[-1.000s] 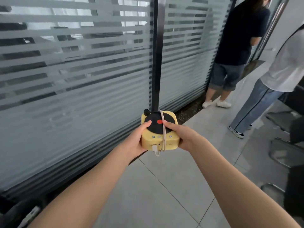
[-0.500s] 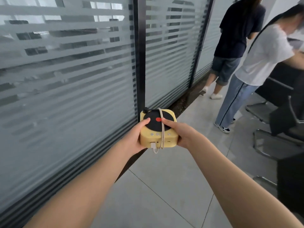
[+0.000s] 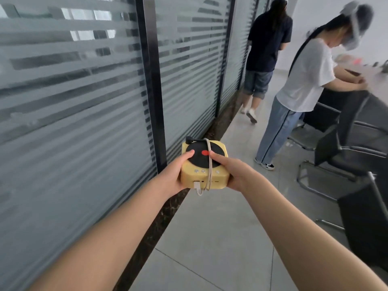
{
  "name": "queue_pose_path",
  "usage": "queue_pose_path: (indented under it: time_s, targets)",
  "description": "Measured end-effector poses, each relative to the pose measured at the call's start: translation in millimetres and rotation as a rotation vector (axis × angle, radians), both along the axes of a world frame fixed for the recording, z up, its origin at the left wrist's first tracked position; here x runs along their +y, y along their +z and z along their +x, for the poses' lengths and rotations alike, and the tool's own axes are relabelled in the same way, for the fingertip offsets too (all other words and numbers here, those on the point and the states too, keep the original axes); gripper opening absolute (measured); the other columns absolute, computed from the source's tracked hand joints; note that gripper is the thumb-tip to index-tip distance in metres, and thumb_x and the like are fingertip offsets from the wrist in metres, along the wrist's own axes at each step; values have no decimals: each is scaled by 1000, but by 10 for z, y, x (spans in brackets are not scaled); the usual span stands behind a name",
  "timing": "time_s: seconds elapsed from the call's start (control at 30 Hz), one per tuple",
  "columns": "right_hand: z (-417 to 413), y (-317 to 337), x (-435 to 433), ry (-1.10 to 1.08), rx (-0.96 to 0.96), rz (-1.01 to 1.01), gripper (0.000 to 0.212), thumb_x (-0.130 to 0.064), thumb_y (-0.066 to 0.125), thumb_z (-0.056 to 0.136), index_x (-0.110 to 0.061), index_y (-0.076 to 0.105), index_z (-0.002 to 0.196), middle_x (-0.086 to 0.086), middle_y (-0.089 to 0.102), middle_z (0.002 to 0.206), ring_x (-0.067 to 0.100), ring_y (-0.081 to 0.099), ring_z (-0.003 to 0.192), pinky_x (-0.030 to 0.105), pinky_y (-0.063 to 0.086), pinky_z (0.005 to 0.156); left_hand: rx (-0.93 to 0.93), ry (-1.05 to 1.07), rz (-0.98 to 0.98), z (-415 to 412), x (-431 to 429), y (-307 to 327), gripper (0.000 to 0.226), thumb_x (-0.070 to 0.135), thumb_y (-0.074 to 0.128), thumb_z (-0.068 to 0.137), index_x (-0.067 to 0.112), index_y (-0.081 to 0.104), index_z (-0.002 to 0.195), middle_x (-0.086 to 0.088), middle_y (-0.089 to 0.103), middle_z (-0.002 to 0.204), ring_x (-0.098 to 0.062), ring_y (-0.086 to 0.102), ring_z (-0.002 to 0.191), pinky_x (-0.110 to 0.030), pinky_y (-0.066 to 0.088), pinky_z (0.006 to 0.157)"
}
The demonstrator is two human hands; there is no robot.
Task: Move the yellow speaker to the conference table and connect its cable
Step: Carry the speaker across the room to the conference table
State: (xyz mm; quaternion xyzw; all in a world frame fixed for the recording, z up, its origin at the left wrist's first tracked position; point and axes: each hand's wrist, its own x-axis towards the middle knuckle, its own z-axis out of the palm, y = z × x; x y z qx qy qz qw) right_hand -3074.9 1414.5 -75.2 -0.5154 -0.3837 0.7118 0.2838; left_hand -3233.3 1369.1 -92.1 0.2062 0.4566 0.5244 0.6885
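I hold the yellow speaker [image 3: 202,177] in front of me at chest height, above the floor. It is a small square box with a black disc and a red dot on top. A pale cable [image 3: 209,164] is wrapped once around it, and its white plug hangs at the near side. My left hand [image 3: 174,173] grips the speaker's left side with the thumb on the disc. My right hand [image 3: 233,173] grips its right side, thumb on top. The conference table [image 3: 378,80] shows at the far right edge, pale-topped and mostly hidden.
A frosted glass partition [image 3: 84,101] with dark posts runs along my left. A person in a white shirt [image 3: 304,80] leans over the table ahead on the right. Another person in dark clothes [image 3: 264,49] walks away farther on. Black chairs [image 3: 357,148] line the right side.
The view has swung to the right and moved forward along the corridor. The table and chairs have come into sight. Both hands keep the same hold on the speaker.
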Motion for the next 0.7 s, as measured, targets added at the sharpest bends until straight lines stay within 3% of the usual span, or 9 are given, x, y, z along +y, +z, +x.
queue_pose_path:
  time_s: [0.1,0.27,0.5,0.7]
  targets:
    - [-23,-22,239,-42,-2,3,42,-30,83,68,-9,69,102,11,75,101,28,72,88,40,59,71,-11,-28,-17,-25,302,-28,33,33,61,88,14,62,116,-11,70,111,-29,65,106,-47,49,97]
    - [-28,-110,775,-79,-6,-3,42,-32,83,67,-13,74,103,10,75,102,28,72,89,40,59,72,-11,-63,-29,-45,883,-106,40,33,63,86,14,61,121,-11,69,117,-29,64,110,-47,47,100]
    - [34,-101,1823,-149,-8,-8,59,-33,86,62,-7,64,110,12,75,102,30,72,89,42,59,72,7,-128,-12,-13,2013,-58,39,33,62,87,14,60,121,-12,68,118,-29,64,110,-46,49,97]
    - [124,-68,2631,-170,-29,-9,56,-32,84,66,-8,64,112,11,74,100,29,72,87,42,60,73,-2,-154,-19,79,2823,-41,34,33,60,89,14,62,117,-11,69,116,-28,63,110,-46,47,99]
